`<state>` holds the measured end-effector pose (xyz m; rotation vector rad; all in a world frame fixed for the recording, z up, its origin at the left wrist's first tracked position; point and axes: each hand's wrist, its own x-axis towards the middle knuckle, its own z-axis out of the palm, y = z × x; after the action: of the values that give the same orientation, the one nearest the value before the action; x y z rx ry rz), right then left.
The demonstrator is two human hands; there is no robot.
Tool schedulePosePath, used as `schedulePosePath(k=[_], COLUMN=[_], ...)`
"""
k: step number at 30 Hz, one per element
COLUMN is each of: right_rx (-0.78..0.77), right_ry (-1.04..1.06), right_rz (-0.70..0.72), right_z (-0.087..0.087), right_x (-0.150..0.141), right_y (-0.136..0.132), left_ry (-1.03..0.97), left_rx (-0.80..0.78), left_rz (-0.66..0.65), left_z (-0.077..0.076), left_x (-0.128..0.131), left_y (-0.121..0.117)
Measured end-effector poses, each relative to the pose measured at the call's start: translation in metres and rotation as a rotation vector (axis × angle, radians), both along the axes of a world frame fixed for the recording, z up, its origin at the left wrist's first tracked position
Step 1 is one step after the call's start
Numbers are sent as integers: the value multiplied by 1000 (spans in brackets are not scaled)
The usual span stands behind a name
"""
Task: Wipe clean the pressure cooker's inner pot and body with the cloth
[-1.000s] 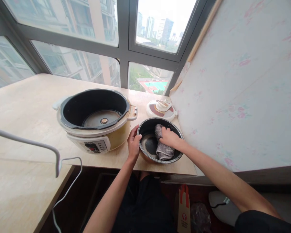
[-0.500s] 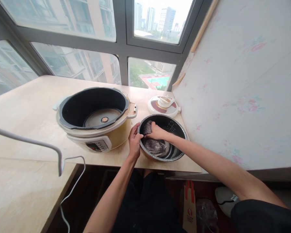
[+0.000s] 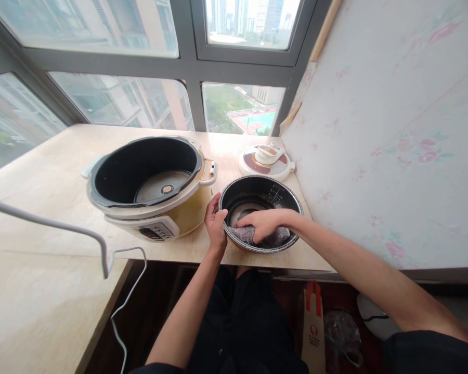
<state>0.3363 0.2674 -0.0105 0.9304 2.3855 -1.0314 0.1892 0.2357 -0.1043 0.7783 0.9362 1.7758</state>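
My left hand grips the left rim of a dark inner pot, thumb over the edge and fingers outside. Inside that pot, my right hand is closed on a grey-purple cloth, pressing it against the near side of the bottom and wall. Part of the cloth is hidden under the hand. White level marks show on the pot's far right wall. To the left stands the pressure cooker body, uncovered, with its black inside and a round centre piece visible. Behind the pot lies the white and brown cooker lid.
Everything stands on a pale wooden ledge below the windows. A papered wall borders the right side. A grey cable crosses the left foreground. On the floor are a paper bag and a clear plastic bag.
My right hand has moved from the pot's left wall toward the near middle, dragging the cloth along. The cloth now bunches along the near side. My left hand keeps its hold on the rim.
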Motion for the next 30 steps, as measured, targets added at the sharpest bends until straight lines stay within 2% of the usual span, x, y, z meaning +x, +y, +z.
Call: schedulePosePath(k=[2, 5, 9, 13, 15, 18, 22, 25, 30], right_rx=[-46, -13, 187, 411, 440, 417, 310, 250, 254], right_ry=[-108, -231, -153, -159, -195, -179, -67, -5, -13], right_rz=[73, 52, -56, -261, -350, -392, -357, -236, -40], right_z=[2, 4, 4, -3, -8, -11, -7, -4, -7], right_x=[9, 18, 25, 30, 30, 27, 15, 4, -12], right_y=[4, 13, 24, 37, 44, 50, 46, 38, 28], left_ry=[19, 77, 117, 115, 100, 59, 1, -21, 23], left_rx=[-21, -24, 40, 65, 65, 31, -26, -44, -77], left_rz=[5, -10, -178, -233, -238, -228, -203, -180, -116], left_z=[-1, 0, 2, 1, 0, 3, 6, 5, 1], left_x=[0, -2, -7, -10, -9, -6, 0, 1, 0], left_y=[0, -1, -1, 2, 3, 3, 1, 1, 3])
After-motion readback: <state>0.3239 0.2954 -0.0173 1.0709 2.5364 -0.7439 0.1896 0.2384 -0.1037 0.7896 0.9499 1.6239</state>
